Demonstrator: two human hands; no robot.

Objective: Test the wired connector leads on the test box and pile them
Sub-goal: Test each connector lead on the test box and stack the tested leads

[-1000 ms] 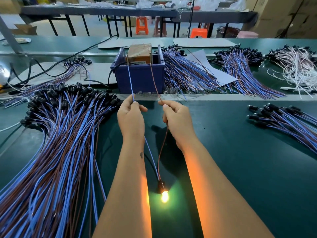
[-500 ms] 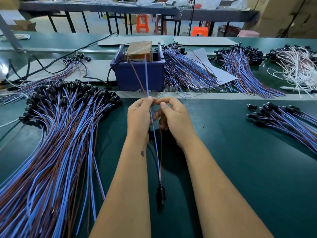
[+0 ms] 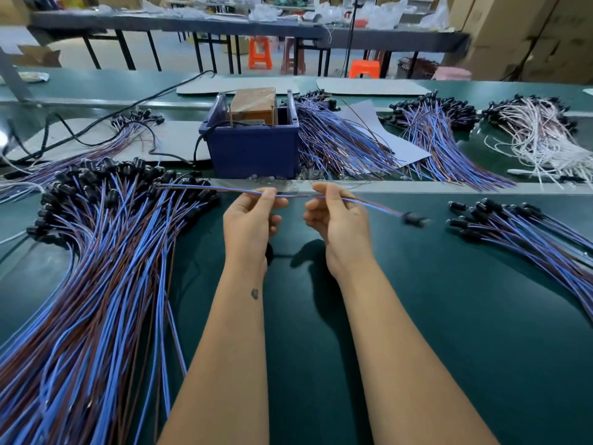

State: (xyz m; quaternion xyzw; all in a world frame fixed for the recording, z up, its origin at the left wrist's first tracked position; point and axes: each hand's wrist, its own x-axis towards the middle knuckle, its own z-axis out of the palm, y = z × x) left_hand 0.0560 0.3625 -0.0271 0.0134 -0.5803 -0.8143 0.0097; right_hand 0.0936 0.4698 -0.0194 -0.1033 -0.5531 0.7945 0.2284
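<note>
Left hand (image 3: 248,220) and right hand (image 3: 337,220) each pinch one blue-and-brown wired lead (image 3: 295,196), held level before the dark-blue plastic test box (image 3: 253,150); its black connector (image 3: 414,218) points right.

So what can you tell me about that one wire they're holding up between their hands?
The lead is a thin pair of wires, one blue and one brown, running side by side and ending in a small black connector at its right end, blurred. It lies roughly level above the green mat, in front of the blue test box. The left hand and right hand each pinch it.
</note>
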